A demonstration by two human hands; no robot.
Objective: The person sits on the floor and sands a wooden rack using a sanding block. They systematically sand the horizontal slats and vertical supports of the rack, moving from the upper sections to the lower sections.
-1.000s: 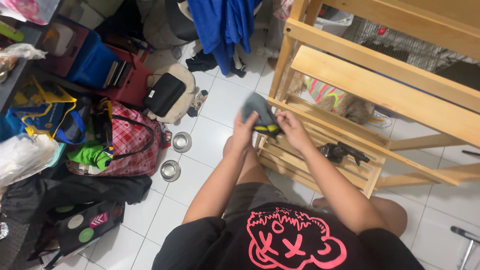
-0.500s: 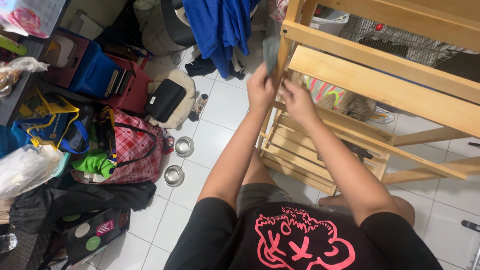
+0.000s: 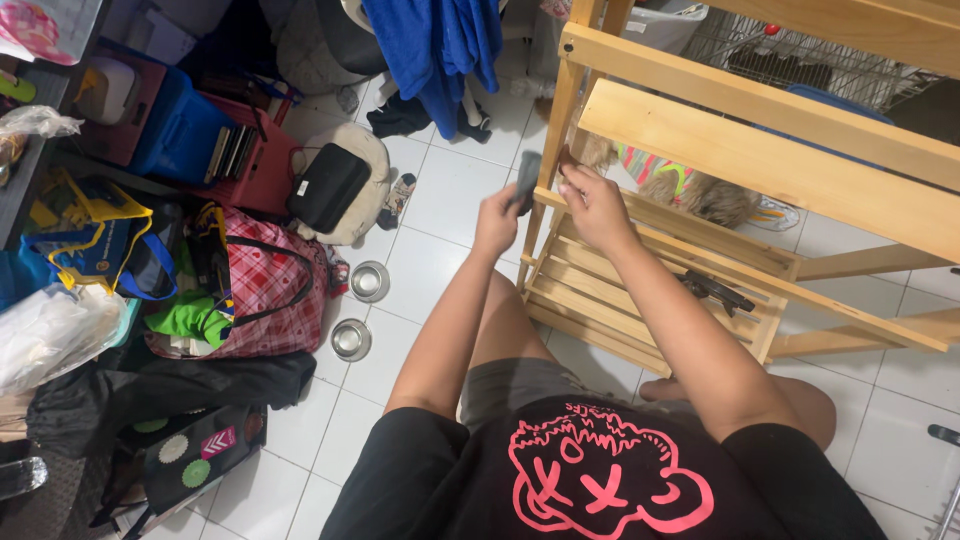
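Left hand point(image 3: 497, 222): grip closed around a dark grey cloth point(image 3: 527, 178), held upright against the front post of the wooden rack point(image 3: 760, 160). Right hand point(image 3: 592, 205): fingers curled at the rack's slat, just beside the cloth; could not tell whether anything was pinched there.

Risks, as judged: cloth held by one end only, so could slip to the tiled floor point(image 3: 440, 200); black tool point(image 3: 715, 291) lying loose on the lower slatted shelf, could be knocked off by a forearm; two steel bowls point(image 3: 368, 281) on the floor near the knee, could be kicked.

Containers: steel bowls, appeared empty. Red crate point(image 3: 262, 150), filled with upright books or folders. Blue bin point(image 3: 180, 130), contents hidden. Red checked bag point(image 3: 262, 290), stuffed, something green at its mouth. Wire cage point(image 3: 790, 65) behind the rack, contents unclear.
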